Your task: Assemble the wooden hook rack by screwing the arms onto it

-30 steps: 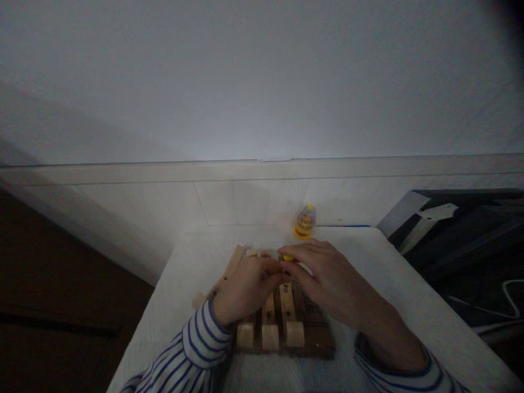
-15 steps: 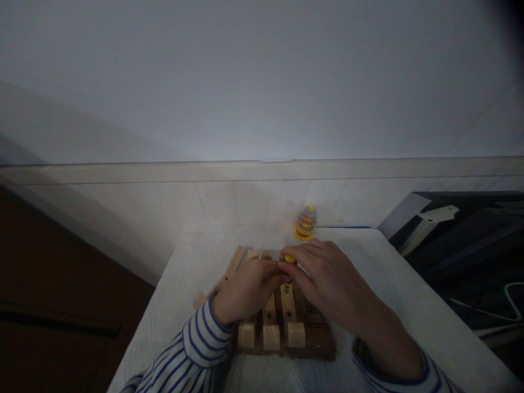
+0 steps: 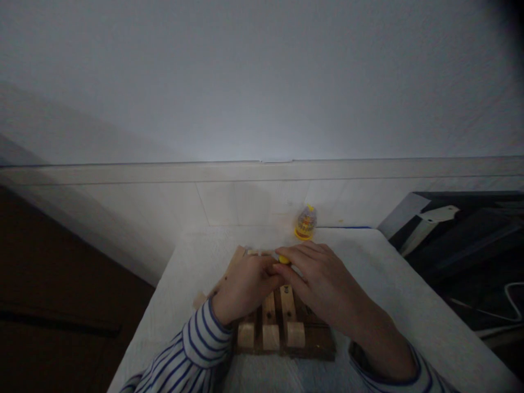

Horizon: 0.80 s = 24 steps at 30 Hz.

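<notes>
Both hands are bunched up over the same spot here. The right hand has its thumb and first fingers pressed together, pinching a small yellow piece right at the fingertips. Only the yellow top pokes out, so I can't tell what's under it. The left hand is curled in, knuckles up, with its fingertips tucked against the right hand's fingertips just beside that yellow bit. Whether it's actually gripping anything is hidden from this angle, so I can't say.

Directly under both sets of fingers sits a wooden slatted frame, pale slats over a darker base. Three light block ends show on the wrist side of the fingers, near the striped sleeve. The frame lies flat on a white table, and both palms seem to rest on or just over it.

Past the fingertips, well clear of them toward the wall, stands a little clear-and-yellow container, upright at the table's far edge. Off to the right of the right hand, beyond the table edge, there's some dark gear, too dim to make out.
</notes>
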Motion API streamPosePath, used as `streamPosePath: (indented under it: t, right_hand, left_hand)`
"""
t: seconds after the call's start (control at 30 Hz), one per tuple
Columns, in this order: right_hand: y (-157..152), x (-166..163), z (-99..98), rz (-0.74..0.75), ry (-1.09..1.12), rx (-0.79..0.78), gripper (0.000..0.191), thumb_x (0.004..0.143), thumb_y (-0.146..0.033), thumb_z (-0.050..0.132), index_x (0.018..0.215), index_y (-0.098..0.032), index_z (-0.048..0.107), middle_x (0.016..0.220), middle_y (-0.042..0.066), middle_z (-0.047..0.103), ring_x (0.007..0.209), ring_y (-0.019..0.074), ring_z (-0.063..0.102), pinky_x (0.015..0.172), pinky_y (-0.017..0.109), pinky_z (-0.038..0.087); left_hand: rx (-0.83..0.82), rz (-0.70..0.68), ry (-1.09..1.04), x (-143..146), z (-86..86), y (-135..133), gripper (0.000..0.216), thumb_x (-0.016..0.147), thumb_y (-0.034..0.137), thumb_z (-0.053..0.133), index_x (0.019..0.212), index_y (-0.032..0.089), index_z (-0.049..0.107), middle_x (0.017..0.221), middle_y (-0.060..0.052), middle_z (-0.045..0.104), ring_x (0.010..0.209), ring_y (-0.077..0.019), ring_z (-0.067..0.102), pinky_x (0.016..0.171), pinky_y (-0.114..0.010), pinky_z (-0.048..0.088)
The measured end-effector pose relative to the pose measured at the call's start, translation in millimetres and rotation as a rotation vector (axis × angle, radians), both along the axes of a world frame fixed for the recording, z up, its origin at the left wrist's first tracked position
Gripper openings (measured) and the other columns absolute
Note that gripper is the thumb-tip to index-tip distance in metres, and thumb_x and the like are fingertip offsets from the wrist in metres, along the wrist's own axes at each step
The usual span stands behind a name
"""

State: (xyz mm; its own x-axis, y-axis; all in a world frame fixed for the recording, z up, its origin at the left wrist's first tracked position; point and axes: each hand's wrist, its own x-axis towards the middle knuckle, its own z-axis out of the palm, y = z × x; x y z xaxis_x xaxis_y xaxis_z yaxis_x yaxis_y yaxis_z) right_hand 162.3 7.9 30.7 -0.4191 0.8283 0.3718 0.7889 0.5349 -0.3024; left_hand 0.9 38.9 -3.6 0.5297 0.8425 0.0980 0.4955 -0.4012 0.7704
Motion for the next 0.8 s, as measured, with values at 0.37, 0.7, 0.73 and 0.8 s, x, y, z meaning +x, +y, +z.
streamPosePath:
  t: [0.37,0.7,0.73,0.8]
  right_hand:
    - [4.1,4.5,-2.8,0.068,0.096,-0.093,0.024,0.092,-0.02,0.052,0.113,-0.02,0.064,0.104,0.006,0.072,0.096,0.0218,0.065,0.086,0.041,0.048]
    - [4.5,3.7,-1.6,0.018,0.043,-0.067,0.015,0.091,-0.022,0.055,0.102,-0.018,0.065,0.095,0.006,0.073,0.09,0.0216,0.065,0.081,0.038,0.046]
    - [4.4,3.8,-1.5,0.014,0.037,-0.066,0.014,0.091,-0.022,0.055,0.101,-0.018,0.065,0.094,0.006,0.073,0.089,0.0215,0.065,0.08,0.038,0.046]
    - [4.0,3.6,-1.7,0.007,0.024,-0.056,0.014,0.092,-0.024,0.055,0.1,-0.019,0.064,0.092,0.005,0.073,0.086,0.021,0.065,0.078,0.037,0.045]
  left_hand:
    - [-0.047,-0.042,-0.054,-0.7,1.9,-0.3,0.016,0.085,0.021,0.057,0.079,0.016,0.071,0.073,-0.001,0.071,0.069,-0.0147,0.061,0.063,-0.022,0.043]
    - [0.003,-0.081,-0.025,-2.5,4.4,-0.1,0.016,0.087,0.021,0.056,0.079,0.015,0.069,0.081,-0.003,0.071,0.078,-0.0163,0.061,0.069,-0.024,0.045]
    - [-0.003,-0.087,-0.023,-2.8,4.3,-0.2,0.016,0.088,0.021,0.056,0.08,0.015,0.069,0.082,-0.003,0.071,0.079,-0.0164,0.061,0.069,-0.024,0.045]
    - [-0.017,-0.1,-0.026,-3.3,4.3,-0.1,0.015,0.088,0.02,0.055,0.082,0.015,0.068,0.082,-0.002,0.071,0.079,-0.0162,0.061,0.069,-0.024,0.046]
